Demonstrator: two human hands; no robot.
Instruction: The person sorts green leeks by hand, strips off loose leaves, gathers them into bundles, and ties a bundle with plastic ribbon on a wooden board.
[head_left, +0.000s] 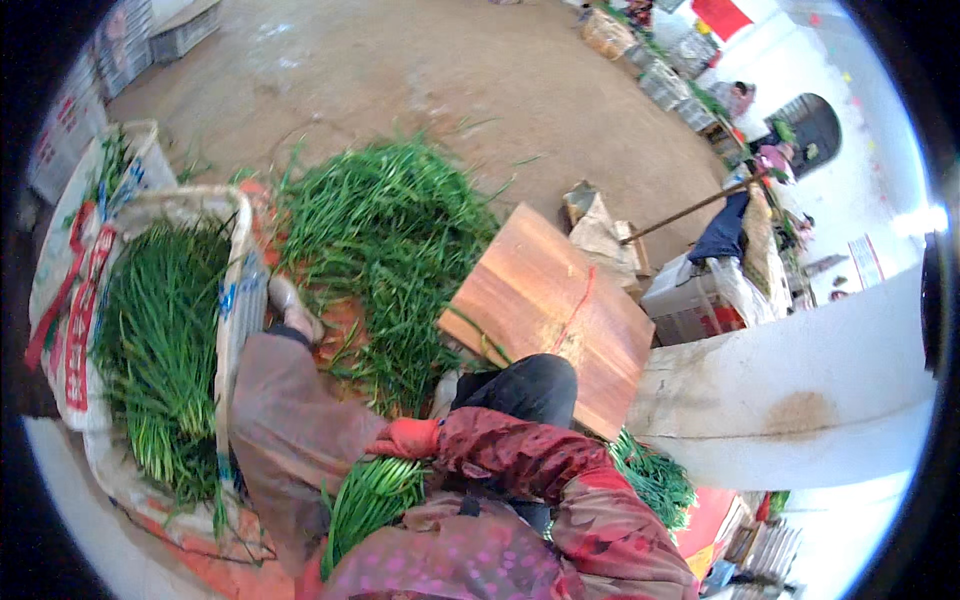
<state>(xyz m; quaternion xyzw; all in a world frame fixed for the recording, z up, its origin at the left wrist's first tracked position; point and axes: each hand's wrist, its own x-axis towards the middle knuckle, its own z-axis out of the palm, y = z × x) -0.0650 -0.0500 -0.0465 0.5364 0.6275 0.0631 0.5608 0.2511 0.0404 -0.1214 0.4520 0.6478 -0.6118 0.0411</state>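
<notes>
A bunch of long green leafy stalks, like garlic chives (375, 491), lies across my lap. My right hand (409, 439), in a red-orange glove, rests at the bunch's pale cut ends; whether its fingers grip them is unclear. At the lower left of the bunch a bit of red shows, perhaps my left hand (315, 570), mostly hidden by the leaves and apron. To my left stands a pale plastic crate (244, 300) filled with upright green stalks (172, 337). A large loose heap of green leaves (390, 217) lies on the floor before my feet.
A wooden board (547, 307) with a red string lies right of the heap. Beyond it are a cardboard box (690, 292), a long stick (690, 206) and a white ledge (780, 397). More greens (652, 476) lie at my right. Crates (664, 82) and people stand along the far wall.
</notes>
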